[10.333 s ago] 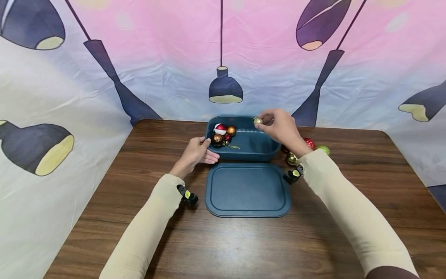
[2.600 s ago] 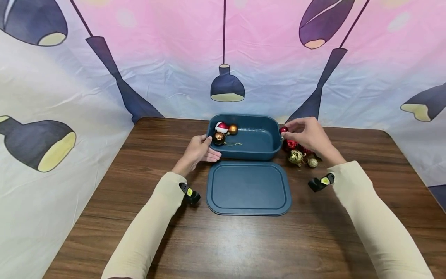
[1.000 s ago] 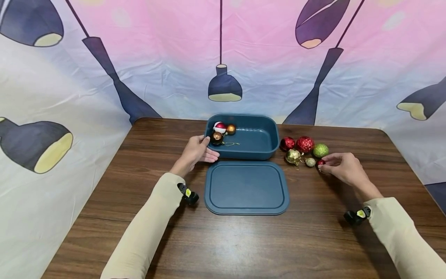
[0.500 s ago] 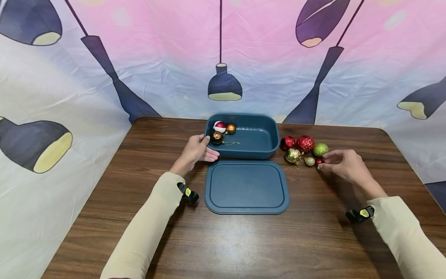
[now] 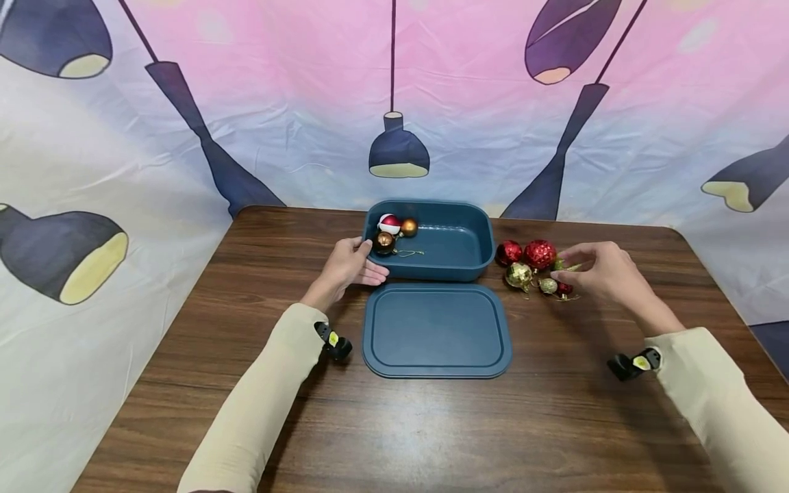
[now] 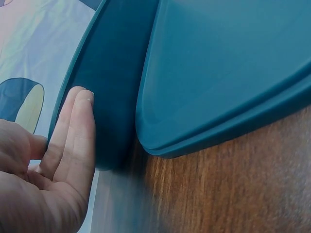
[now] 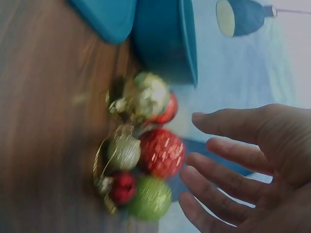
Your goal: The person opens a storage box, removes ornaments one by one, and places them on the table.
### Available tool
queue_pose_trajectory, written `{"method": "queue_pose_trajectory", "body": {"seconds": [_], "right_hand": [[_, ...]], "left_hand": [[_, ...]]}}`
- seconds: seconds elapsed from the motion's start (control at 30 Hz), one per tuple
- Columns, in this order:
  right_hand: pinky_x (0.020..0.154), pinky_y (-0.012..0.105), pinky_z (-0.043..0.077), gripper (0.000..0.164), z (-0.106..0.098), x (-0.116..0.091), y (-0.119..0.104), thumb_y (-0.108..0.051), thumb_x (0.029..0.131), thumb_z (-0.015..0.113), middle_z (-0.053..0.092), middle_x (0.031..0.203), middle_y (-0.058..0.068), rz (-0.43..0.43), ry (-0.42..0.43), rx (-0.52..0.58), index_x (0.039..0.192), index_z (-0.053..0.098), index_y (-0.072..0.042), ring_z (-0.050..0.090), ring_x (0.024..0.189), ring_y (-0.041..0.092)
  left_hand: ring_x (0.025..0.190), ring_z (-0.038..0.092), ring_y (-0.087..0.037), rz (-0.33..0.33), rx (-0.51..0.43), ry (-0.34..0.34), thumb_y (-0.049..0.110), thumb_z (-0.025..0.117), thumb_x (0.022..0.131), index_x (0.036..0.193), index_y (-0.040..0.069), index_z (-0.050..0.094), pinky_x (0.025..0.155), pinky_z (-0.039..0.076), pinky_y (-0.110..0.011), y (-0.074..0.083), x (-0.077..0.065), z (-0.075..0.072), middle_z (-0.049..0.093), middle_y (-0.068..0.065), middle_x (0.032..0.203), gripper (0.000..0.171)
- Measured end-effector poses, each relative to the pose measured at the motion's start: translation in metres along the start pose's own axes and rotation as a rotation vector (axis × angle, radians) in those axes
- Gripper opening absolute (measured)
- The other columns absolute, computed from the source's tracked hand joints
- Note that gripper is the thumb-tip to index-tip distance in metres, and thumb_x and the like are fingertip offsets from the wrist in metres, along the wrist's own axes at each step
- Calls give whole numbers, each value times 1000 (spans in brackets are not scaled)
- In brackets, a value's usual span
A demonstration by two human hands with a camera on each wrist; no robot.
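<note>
My left hand (image 5: 346, 268) rests against the left front corner of a dark teal box (image 5: 431, 273), its straight fingers (image 6: 82, 131) along the outer wall. Inside the box, at the left, lie a red-and-white bauble (image 5: 389, 224), a small orange bauble (image 5: 409, 228) and a brown bauble (image 5: 384, 243) with a gold string. My right hand (image 5: 607, 274) hovers by several baubles right of the box, fingers spread and holding nothing. There lie two red baubles (image 7: 163, 153), a green glitter bauble (image 7: 149, 199), a shiny gold bauble (image 5: 519, 276), a small pale-gold bauble (image 5: 548, 285) and a small red bauble (image 7: 122, 187).
A teal lid (image 5: 437, 331) lies flat on the wooden table (image 5: 425, 431), just in front of the box. Behind the table's back edge hangs a cloth (image 5: 296, 109) printed with lamps.
Earlier, my right hand held a pale-gold bauble over the box, later a small red bauble. That red one now lies beside the pale-gold bauble, released; the hand has shifted up toward the green bauble.
</note>
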State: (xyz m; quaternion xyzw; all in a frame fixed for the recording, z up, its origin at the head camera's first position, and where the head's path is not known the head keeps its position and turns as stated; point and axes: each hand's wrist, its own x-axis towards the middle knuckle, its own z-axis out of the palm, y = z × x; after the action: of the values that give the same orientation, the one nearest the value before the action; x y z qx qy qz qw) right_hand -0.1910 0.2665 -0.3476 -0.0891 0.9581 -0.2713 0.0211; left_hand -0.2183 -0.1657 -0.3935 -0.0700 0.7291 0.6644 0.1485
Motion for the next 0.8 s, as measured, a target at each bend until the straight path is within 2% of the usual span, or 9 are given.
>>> {"method": "queue_pose_trajectory", "body": {"seconds": [0.3,0.6,0.8], "right_hand": [[75,46,57,40,14,23,-44,-28,89,81,74,108,16,-101,-57,32,119,73,-2,71,90,30],[76,44,57,36,44,50,-83,-22,90,80,73,109,17,-200,-118,137,118,73,-1,68,93,29],[77,45,57,35,64,71,-112,-23,90,80,73,110,15,-213,-159,145,118,74,-5,68,93,28]], "left_hand": [[72,76,-27,-2,2,6,27,37,113,161,4,19,69,65,-37,-1,-1,1,75,-19,86,57],[76,76,-29,2,9,2,27,37,113,162,4,19,70,64,-37,-2,2,1,75,-20,87,57],[70,76,-25,-5,-3,4,26,37,113,162,5,19,69,64,-37,-1,2,1,75,-19,86,57]]}}
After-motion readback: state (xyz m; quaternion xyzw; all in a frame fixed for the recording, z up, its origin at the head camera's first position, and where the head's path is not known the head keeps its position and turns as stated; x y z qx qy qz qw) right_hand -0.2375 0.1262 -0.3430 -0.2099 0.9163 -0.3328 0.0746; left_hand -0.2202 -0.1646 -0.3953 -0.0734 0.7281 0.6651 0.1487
